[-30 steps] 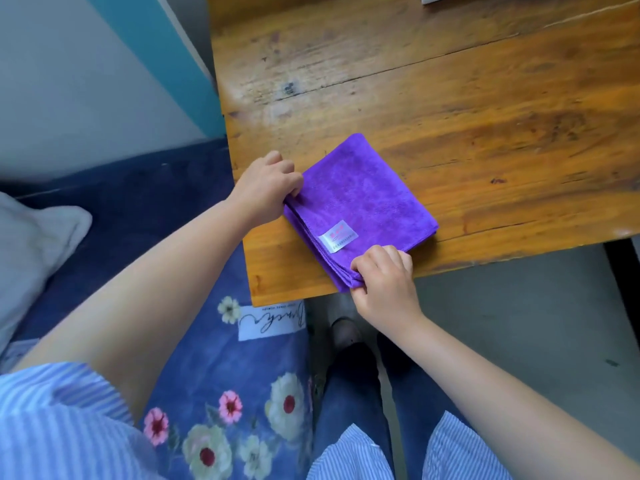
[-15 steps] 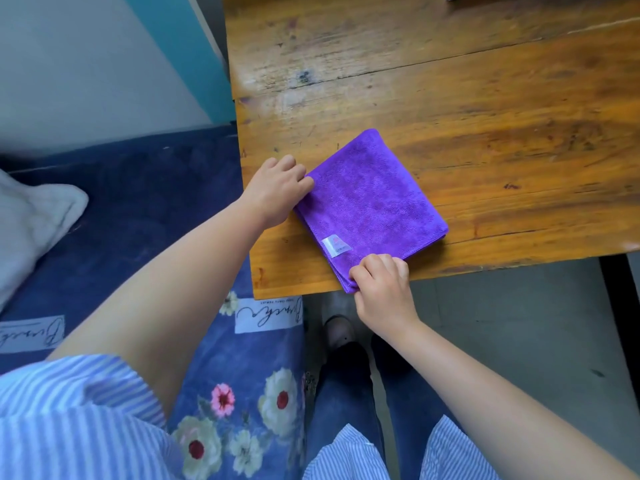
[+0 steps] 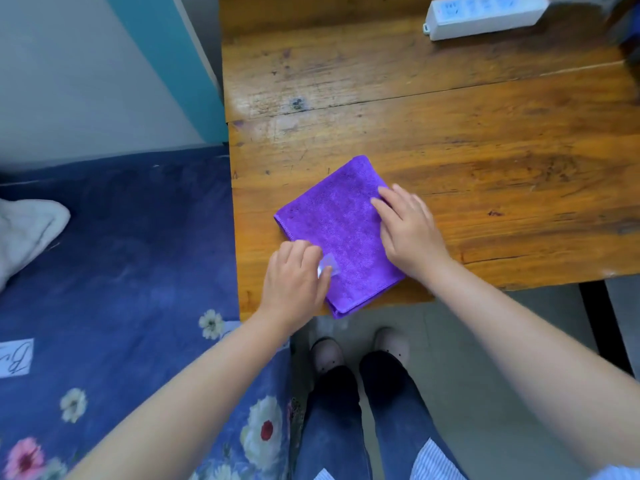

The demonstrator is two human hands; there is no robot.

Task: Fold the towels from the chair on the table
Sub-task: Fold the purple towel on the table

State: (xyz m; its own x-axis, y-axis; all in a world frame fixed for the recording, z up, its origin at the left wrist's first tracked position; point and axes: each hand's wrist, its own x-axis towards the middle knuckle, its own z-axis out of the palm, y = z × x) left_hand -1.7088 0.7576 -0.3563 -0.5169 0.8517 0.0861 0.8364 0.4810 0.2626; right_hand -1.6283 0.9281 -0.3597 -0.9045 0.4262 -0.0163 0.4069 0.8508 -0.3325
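A purple towel [image 3: 341, 220] lies folded into a small square near the front left corner of the wooden table [image 3: 450, 133], one corner hanging slightly over the front edge. My left hand [image 3: 294, 278] is at the towel's near left edge, its fingers curled on the white label [image 3: 327, 266] there. My right hand [image 3: 408, 233] rests flat on the towel's right side with the fingers spread, pressing it down.
A white power strip [image 3: 485, 15] lies at the back of the table. Left of the table is a blue floral cover [image 3: 121, 271] with a pale cloth [image 3: 27, 230] on it. My feet [image 3: 327, 355] stand on grey floor under the table's front edge.
My right hand left the towel's near corner and now lies flat on its right side. My left hand moved from the left corner down to the label.
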